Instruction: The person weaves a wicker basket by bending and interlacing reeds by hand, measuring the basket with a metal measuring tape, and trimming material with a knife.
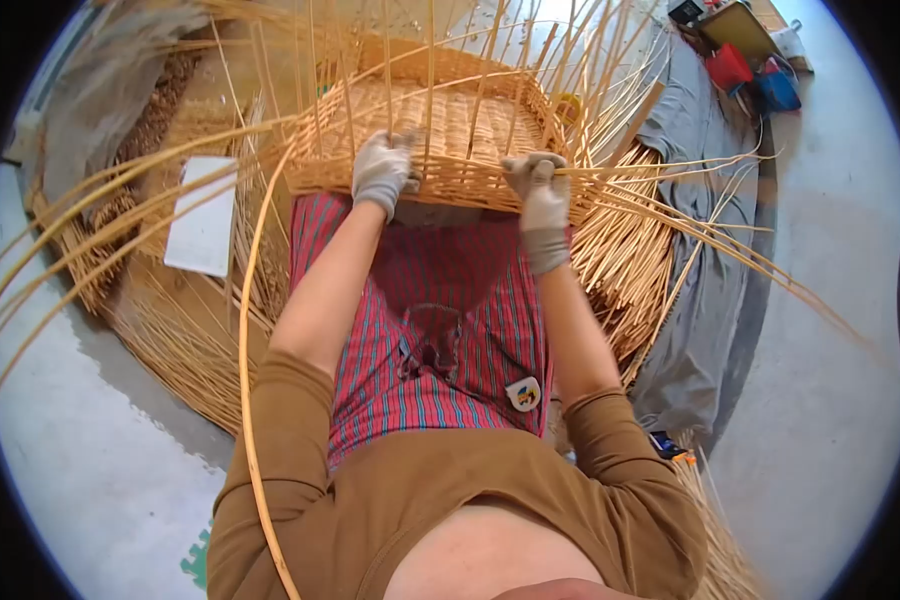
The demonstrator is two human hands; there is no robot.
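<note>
A rectangular wicker basket [440, 105] of light brown woven rods rests at my lap, its near wall facing me. Tall upright rods stand around its edge, and loose rod ends stick out to both sides. My left hand [384, 172], in a pale work glove, is closed on the near wall left of the middle. At the near right corner my right hand [542, 195], gloved too, has its fingers closed around a wicker rod [660, 167] that runs off to the right. Its fingertips are slightly blurred.
A large bundle of cut rods [625, 265] lies on the right beside a grey cloth [695, 320]. On the left are a white board [201, 215] and more rods. A red container [728, 68] and a blue container [778, 88] stand at the upper right.
</note>
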